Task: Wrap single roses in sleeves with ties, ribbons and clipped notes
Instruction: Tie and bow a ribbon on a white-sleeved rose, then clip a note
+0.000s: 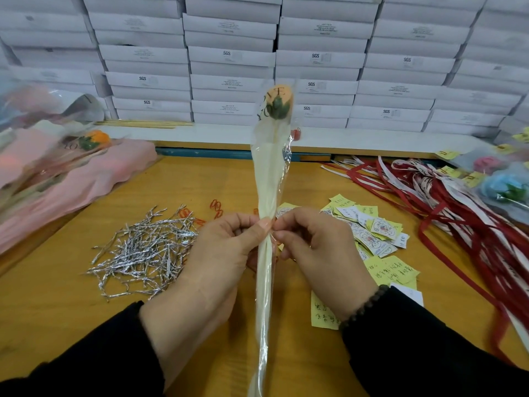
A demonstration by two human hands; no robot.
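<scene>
Clear sleeve (270, 173) holding peach rose (277, 101), left grip (220, 253) and right grip (317, 245) pinching its neck

White flat cartons (232, 57) stood stacked in tall rows along the whole back of the scene, several marked "SGS" on their fronts and others carrying small printed labels too fine to read. They rested on a pale ledge (217, 133) that ran behind the bench (51, 305), whose top was a yellow-orange wood. A thin bundle of bare wooden sticks (143, 123) lay on that ledge at the foot of the cartons, left of centre. Below the ledge's front edge ran a blue strip (200, 153). A dark beaded bracelet (363, 308) circled the wrist above a black sleeve (429, 353).
</scene>
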